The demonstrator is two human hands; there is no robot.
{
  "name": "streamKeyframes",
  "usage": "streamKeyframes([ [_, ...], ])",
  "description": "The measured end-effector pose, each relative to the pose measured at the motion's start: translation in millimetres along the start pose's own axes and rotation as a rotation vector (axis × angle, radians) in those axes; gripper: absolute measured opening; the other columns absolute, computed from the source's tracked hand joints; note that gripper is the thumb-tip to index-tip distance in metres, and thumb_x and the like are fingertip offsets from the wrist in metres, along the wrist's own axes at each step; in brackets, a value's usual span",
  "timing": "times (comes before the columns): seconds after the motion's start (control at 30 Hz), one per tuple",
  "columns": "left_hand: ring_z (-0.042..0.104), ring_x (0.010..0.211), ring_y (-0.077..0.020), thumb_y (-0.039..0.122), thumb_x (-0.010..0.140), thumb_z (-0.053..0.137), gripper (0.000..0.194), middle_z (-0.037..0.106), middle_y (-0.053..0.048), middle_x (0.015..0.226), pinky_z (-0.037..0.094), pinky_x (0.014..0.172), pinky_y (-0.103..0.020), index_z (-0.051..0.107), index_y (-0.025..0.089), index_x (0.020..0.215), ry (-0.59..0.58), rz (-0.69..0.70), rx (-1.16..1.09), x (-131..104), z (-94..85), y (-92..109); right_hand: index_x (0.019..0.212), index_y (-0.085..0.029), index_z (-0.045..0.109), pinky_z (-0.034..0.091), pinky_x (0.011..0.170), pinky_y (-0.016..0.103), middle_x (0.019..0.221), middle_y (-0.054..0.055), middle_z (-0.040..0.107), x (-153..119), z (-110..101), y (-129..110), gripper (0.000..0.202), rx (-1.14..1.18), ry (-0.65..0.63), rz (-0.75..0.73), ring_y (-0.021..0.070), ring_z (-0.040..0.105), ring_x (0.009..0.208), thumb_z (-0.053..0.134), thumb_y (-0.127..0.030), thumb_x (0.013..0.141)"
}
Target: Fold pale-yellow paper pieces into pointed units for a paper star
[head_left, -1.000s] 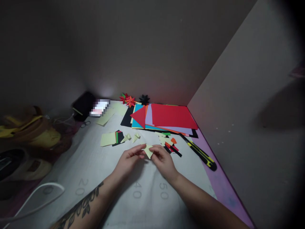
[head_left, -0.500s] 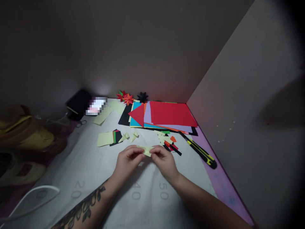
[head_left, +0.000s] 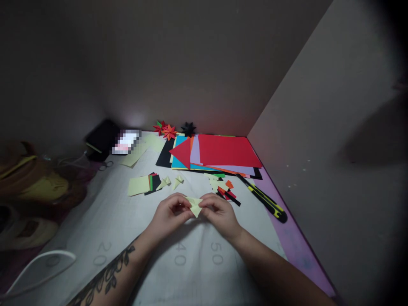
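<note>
Between my hands, above the white table cover, is a small pale yellow paper piece (head_left: pixel 195 207) with a point facing down toward me. My left hand (head_left: pixel 172 212) pinches its left side, and my right hand (head_left: pixel 221 213) pinches its right side. Just beyond my fingers lie two folded pale yellow pieces (head_left: pixel 178 182). To their left sits a stack of small squares (head_left: pixel 139 186), pale yellow on top with green, red and black showing. Beyond my right hand are colored paper scraps (head_left: pixel 228 189).
A black and yellow cutter (head_left: pixel 267 202) lies at the right. Large colored sheets (head_left: pixel 229 151) are at the back, beside folded paper stars (head_left: pixel 168 132). A phone (head_left: pixel 126 142), scissors (head_left: pixel 106 165) and a white cable (head_left: pixel 44 255) are at the left.
The pale yellow piece in my fingers has changed from a flat strip-like look to one with a downward-pointing triangle. Both hands still hold it. The view has shifted slightly.
</note>
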State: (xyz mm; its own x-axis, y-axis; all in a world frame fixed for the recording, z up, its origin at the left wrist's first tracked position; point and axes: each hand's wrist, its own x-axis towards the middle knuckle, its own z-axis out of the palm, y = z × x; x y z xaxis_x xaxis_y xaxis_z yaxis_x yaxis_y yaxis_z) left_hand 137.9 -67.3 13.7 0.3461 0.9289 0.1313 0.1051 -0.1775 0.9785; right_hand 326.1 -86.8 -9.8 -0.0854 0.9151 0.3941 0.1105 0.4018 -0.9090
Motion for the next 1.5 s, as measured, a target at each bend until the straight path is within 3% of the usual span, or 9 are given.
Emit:
streamKeyframes([
  [0.27,0.063,0.075,-0.0149,0.013,0.076,0.069,0.006,0.067,-0.003,0.075,0.050,0.067,-0.024,0.066,0.018,0.073,0.129,0.268,0.216,-2,1.6,-1,0.076,-0.024,0.068,0.051,0.076,0.031,0.089,0.004,0.069,0,7,-4,0.007,0.038,0.106,0.041,0.0178,0.064,0.085,0.069,-0.017,0.078],
  [0.4,0.065,0.075,-0.0148,0.011,0.076,0.067,0.007,0.069,-0.004,0.076,0.051,0.069,-0.024,0.068,0.018,0.075,0.168,0.334,0.224,-4,2.2,-2,0.075,-0.023,0.068,0.052,0.073,0.030,0.084,0.004,0.069,-1,9,-8,0.007,0.054,0.121,0.053,0.0172,0.065,0.080,0.069,-0.017,0.078],
  [0.53,0.065,0.070,-0.0152,0.015,0.074,0.070,0.006,0.069,-0.004,0.073,0.051,0.064,-0.024,0.067,0.017,0.070,0.200,0.240,0.162,-6,5.2,0,0.074,-0.022,0.066,0.052,0.070,0.029,0.082,0.003,0.068,-3,12,-11,0.007,0.087,0.138,0.066,0.0165,0.064,0.077,0.068,-0.018,0.079],
  [0.83,0.055,0.052,-0.0114,0.025,0.068,0.072,0.019,0.063,0.000,0.057,0.043,0.050,-0.022,0.058,0.017,0.060,0.254,-0.172,0.045,-8,17.1,1,0.072,-0.021,0.058,0.051,0.068,0.030,0.075,0.002,0.063,-6,22,-8,0.013,0.117,0.230,0.178,0.0166,0.062,0.073,0.067,-0.025,0.080],
  [1.07,0.044,0.047,-0.0062,0.024,0.067,0.072,0.031,0.044,0.010,0.051,0.033,0.047,-0.017,0.042,0.020,0.064,0.297,-0.249,-0.090,-4,20.7,-2,0.074,-0.021,0.057,0.048,0.064,0.027,0.073,-0.001,0.060,-6,24,-4,0.011,0.114,0.275,0.239,0.0141,0.059,0.068,0.065,-0.024,0.081],
  [1.33,0.057,0.054,-0.0098,0.020,0.068,0.068,0.035,0.056,0.010,0.060,0.042,0.054,-0.020,0.042,0.022,0.091,0.192,-0.293,-0.289,-3,19.8,1,0.077,-0.022,0.053,0.046,0.057,0.024,0.068,-0.003,0.057,-2,24,-4,0.013,0.131,0.290,0.303,0.0131,0.056,0.062,0.065,-0.027,0.079],
  [1.4,0.055,0.052,-0.0100,0.019,0.067,0.067,0.040,0.056,0.009,0.060,0.042,0.054,-0.021,0.044,0.021,0.100,0.115,-0.299,-0.282,-3,19.1,0,0.080,-0.022,0.052,0.045,0.055,0.024,0.068,-0.003,0.056,-1,23,-2,0.014,0.131,0.284,0.325,0.0129,0.055,0.062,0.065,-0.028,0.079],
  [1.5,0.055,0.055,-0.0105,0.019,0.068,0.066,0.033,0.057,0.006,0.062,0.041,0.055,-0.022,0.052,0.018,0.097,-0.021,-0.318,-0.232,-4,18.6,-3,0.084,-0.022,0.053,0.046,0.058,0.024,0.074,-0.002,0.057,-1,22,1,0.016,0.138,0.267,0.340,0.0130,0.056,0.065,0.065,-0.030,0.078],
])
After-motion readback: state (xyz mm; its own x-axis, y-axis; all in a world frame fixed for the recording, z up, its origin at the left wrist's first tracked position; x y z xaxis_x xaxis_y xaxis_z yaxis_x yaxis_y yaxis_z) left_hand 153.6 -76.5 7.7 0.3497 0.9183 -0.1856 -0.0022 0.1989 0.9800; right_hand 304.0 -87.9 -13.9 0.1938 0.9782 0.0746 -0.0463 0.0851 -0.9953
